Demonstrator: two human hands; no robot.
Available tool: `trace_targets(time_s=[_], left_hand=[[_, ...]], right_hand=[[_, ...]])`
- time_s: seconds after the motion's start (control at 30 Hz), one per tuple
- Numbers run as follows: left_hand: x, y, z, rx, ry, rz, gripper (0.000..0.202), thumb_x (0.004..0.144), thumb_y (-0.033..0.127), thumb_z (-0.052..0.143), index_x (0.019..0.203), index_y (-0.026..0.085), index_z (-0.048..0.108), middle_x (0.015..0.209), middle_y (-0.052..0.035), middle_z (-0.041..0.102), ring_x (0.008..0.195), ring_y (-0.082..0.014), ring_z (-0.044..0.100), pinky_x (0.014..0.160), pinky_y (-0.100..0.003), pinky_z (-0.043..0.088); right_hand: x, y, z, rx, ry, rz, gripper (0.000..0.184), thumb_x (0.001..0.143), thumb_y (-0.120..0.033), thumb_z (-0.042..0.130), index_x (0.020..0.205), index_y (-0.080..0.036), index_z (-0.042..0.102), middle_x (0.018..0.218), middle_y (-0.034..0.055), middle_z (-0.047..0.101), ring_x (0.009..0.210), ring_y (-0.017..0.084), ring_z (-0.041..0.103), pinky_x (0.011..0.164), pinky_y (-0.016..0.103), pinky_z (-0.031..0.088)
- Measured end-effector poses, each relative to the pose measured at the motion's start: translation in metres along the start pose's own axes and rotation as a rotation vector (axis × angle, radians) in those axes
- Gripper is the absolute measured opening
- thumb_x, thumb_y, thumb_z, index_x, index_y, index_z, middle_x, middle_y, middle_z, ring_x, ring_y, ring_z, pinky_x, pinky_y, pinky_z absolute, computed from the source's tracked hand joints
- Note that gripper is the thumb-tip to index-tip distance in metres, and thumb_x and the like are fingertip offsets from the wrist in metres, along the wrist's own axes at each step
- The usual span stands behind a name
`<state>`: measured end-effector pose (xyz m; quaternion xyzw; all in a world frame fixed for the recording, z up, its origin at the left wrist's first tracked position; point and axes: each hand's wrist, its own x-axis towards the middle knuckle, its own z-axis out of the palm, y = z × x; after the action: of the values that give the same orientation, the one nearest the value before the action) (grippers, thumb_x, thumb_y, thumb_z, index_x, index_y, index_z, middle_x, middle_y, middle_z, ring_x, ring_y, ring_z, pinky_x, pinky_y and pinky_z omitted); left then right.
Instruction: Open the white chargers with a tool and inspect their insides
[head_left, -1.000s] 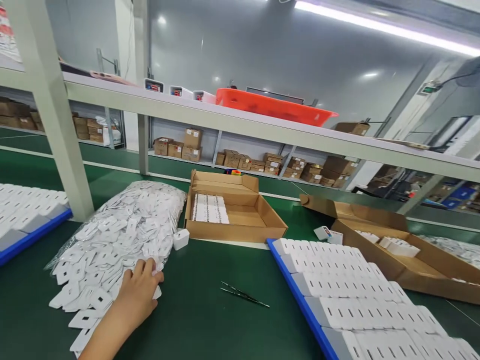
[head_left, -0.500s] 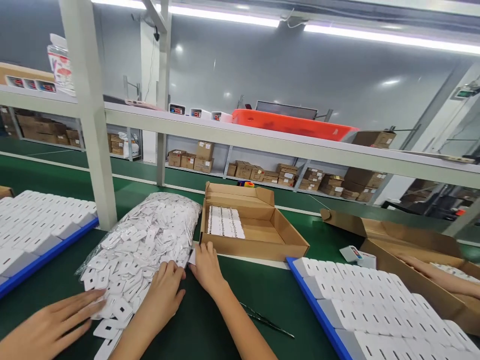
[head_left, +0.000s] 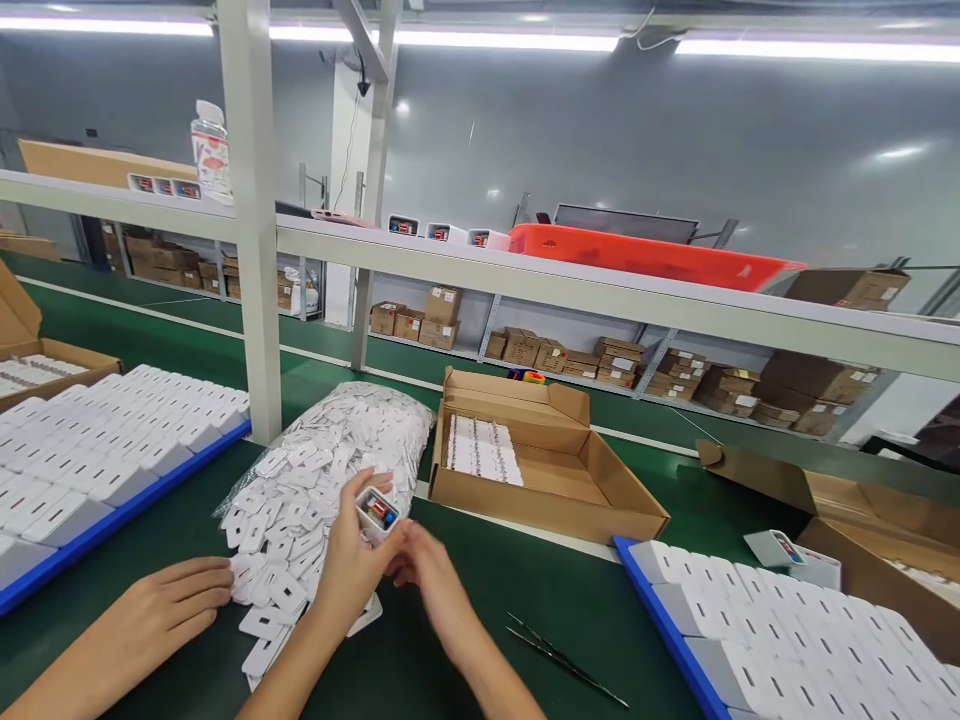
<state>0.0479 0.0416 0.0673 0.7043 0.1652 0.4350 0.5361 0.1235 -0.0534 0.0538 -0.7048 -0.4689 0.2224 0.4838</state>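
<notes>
My left hand is closed around a small white housing, tilted so its open end shows red and blue parts inside. My right hand meets it at the lower right corner, fingers bent together; anything inside them is hidden. Beside and behind my left hand, a clear plastic bag spills white flat plates with small dark slots onto the green table. One loose white plate lies below my hands. Another person's hand rests at the left edge of the plates.
Dark tweezers lie right of my right arm. A cardboard box partly filled with white pieces stands behind. Blue trays of white housings flank both sides, left and right. A post and shelf cross ahead.
My hands have come up off the table, the left now holding the white housing. The view has swung left. An arm over the right cardboard box is gone from view.
</notes>
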Motion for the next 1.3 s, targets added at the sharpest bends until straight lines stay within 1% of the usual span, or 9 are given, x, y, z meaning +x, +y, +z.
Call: trace_targets(time_s=[0.07,0.13,0.23,0.37,0.53,0.7,0.83,1.03,1.3], left_hand=[[0.001,-0.002,-0.004,-0.051,0.082,0.053,0.055,0.08,0.03,0.061,0.127,0.025,0.033,0.127,-0.0113,0.053,0.115,-0.0249,0.054,0.095,-0.043,0.044],[-0.001,-0.004,-0.004,-0.053,0.109,0.106,0.056,0.079,0.03,0.064,0.126,0.026,0.033,0.123,-0.0099,0.054,0.109,-0.0237,0.056,0.091,-0.041,0.046],[-0.007,-0.007,0.001,-0.038,0.106,0.142,0.061,0.075,0.03,0.069,0.123,0.025,0.033,0.104,-0.0045,0.055,0.09,-0.0194,0.059,0.081,-0.035,0.048],[-0.014,-0.005,0.009,-0.034,-0.003,0.003,0.063,0.075,0.03,0.067,0.126,0.024,0.03,0.1,-0.0029,0.049,0.077,-0.0157,0.058,0.073,-0.032,0.05],[-0.021,0.0,0.015,0.048,-0.166,0.093,0.046,0.081,0.023,0.057,0.122,0.024,0.036,0.114,-0.0079,0.046,0.103,-0.0223,0.054,0.088,-0.038,0.046],[-0.032,-0.003,0.022,0.181,-0.271,0.19,0.02,0.076,0.021,0.062,0.086,0.023,0.045,0.088,-0.0005,0.048,0.082,-0.0186,0.054,0.074,-0.032,0.046],[-0.037,-0.009,0.026,0.195,-0.389,0.132,0.019,0.076,0.025,0.062,0.085,0.023,0.045,0.088,-0.0008,0.053,0.08,-0.0188,0.057,0.071,-0.03,0.047],[-0.042,-0.001,0.026,0.209,-0.634,-0.072,0.015,0.078,0.025,0.058,0.088,0.024,0.047,0.083,0.0015,0.064,0.076,-0.0179,0.063,0.068,-0.026,0.048],[-0.046,-0.002,0.032,0.23,-0.63,-0.093,0.016,0.074,0.025,0.058,0.085,0.024,0.047,0.078,0.0019,0.063,0.071,-0.0171,0.062,0.065,-0.024,0.046]], right_hand=[[-0.018,0.007,0.012,-0.163,-0.056,-0.079,0.039,0.089,-0.049,0.049,0.103,-0.016,0.066,0.106,0.0131,0.067,0.097,0.029,0.061,0.085,0.043,0.048],[-0.037,0.021,0.023,-0.442,-0.13,-0.163,0.03,0.08,-0.033,0.066,0.108,-0.02,0.066,0.129,0.0117,0.058,0.113,0.035,0.053,0.095,0.05,0.042],[-0.06,0.042,0.032,-0.801,-0.154,-0.199,0.034,0.078,-0.015,0.067,0.112,-0.018,0.063,0.137,0.0131,0.051,0.119,0.036,0.05,0.097,0.048,0.044],[-0.077,0.046,0.016,-1.016,-0.081,-0.169,0.023,0.078,0.001,0.057,0.095,-0.013,0.063,0.127,0.0175,0.056,0.105,0.031,0.06,0.082,0.039,0.054],[-0.088,0.024,-0.02,-0.859,-0.02,-0.091,0.023,0.081,-0.002,0.05,0.093,-0.019,0.06,0.111,0.009,0.06,0.096,0.023,0.06,0.081,0.032,0.052],[-0.084,0.021,-0.028,-0.899,-0.125,-0.094,0.057,0.075,0.002,0.046,0.125,-0.024,0.051,0.122,0.0081,0.057,0.101,0.027,0.057,0.084,0.039,0.051],[-0.083,0.028,-0.029,-0.878,-0.046,0.007,0.041,0.08,0.001,0.044,0.114,-0.015,0.058,0.109,0.012,0.06,0.1,0.027,0.056,0.086,0.04,0.05],[-0.095,0.028,-0.045,-0.745,0.012,-0.056,0.058,0.074,0.006,0.043,0.124,-0.022,0.054,0.139,0.0077,0.044,0.121,0.025,0.041,0.102,0.041,0.039],[-0.09,0.036,-0.044,-0.453,0.212,0.08,0.041,0.071,0.004,0.054,0.099,-0.02,0.07,0.102,0.0062,0.063,0.099,0.022,0.053,0.09,0.033,0.045]])
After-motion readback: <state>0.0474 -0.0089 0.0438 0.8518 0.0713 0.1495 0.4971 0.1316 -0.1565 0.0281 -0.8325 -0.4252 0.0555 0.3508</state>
